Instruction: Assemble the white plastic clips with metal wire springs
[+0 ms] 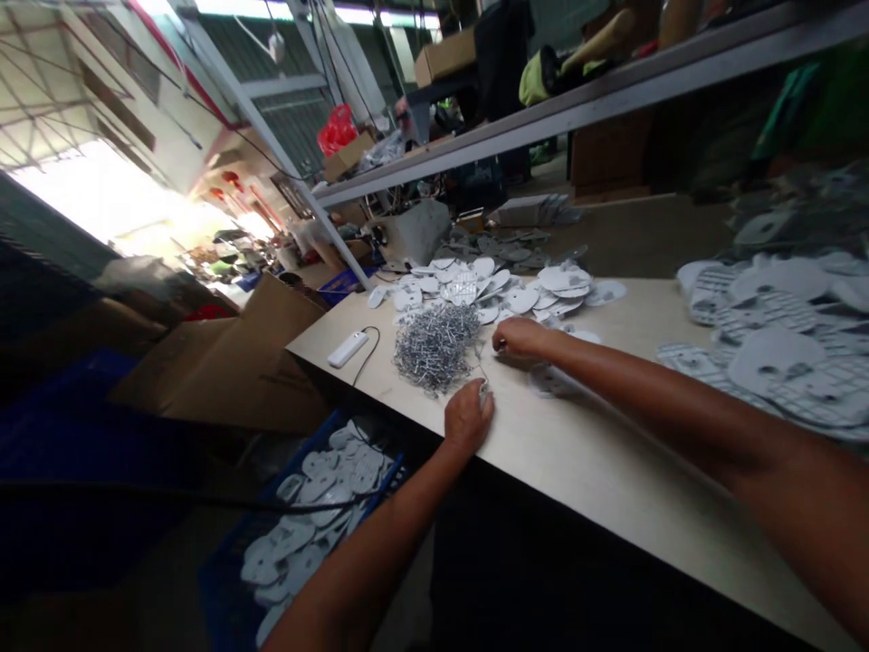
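Near the front edge of the pale table (577,444), my left hand (468,415) is closed, with a small pale bit showing at its fingertips that I cannot make out. Farther right and back, my right hand (520,338) has its fingers pressed together around something small and dark, too small to name. A heap of small metal pins or screws (434,349) lies just left of both hands. Behind the heap, flat white plastic pieces (522,301) are spread in a loose pile. Part of another white piece (549,382) shows beneath my right forearm.
A white power bank-like box (348,349) with a dark cable lies at the table's left end. More white pieces (780,353) are piled at the right. Below the front edge stands a blue crate (221,575) full of white pieces. A metal-framed shelf (543,127) crosses above; cardboard (244,362) sits left.
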`<state>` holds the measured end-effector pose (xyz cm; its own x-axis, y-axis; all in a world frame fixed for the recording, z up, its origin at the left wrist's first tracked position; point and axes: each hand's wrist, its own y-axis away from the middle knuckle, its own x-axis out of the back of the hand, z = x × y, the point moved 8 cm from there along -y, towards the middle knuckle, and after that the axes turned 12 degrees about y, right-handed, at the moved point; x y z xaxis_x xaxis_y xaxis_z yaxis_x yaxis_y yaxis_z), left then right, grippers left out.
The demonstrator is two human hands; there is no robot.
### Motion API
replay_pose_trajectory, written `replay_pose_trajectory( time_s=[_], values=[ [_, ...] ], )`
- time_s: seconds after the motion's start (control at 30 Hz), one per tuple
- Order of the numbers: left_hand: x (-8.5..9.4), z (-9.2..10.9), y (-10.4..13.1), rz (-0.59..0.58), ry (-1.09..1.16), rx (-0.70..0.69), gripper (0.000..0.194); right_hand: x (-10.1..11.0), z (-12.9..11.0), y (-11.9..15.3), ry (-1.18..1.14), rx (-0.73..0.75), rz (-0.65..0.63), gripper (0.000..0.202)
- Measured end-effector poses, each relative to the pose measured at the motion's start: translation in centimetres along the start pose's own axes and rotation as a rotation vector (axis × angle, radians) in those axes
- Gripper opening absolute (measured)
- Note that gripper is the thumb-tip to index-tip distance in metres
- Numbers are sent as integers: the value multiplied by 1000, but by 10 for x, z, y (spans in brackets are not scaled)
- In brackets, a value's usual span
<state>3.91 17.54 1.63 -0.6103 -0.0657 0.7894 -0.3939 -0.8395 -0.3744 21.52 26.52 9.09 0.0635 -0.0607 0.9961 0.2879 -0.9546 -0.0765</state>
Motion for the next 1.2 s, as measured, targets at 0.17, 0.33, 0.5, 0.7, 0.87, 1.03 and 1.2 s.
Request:
replay_pose_trajectory(
  time_s=[0.17, 0.33, 0.5, 0.7, 0.87, 1.03, 1.2],
  values=[
    [-2, 0, 0, -4, 35, 22, 36, 9, 5, -3, -95, 10, 29, 35],
    [-2, -1, -1, 5, 92, 41, 37, 23, 9, 22, -286, -3, 217, 31],
    [-1, -2, -1, 14, 142, 62, 38, 28, 40, 76, -1006, -163, 536, 39],
    [0, -3, -1, 23, 203, 77, 39, 16, 35, 156, -1132, -382, 612, 41],
    [9, -5, 2, 63, 244, 136, 38, 8, 8, 208, -881, -372, 494, 40],
    [13, -7, 3, 89, 358, 187, 38, -12, -4, 214, -616, -267, 321, 35],
    [18, -9, 6, 135, 442, 212, 35, -4, 3, 209, -478, -359, 485, 32]
  ],
)
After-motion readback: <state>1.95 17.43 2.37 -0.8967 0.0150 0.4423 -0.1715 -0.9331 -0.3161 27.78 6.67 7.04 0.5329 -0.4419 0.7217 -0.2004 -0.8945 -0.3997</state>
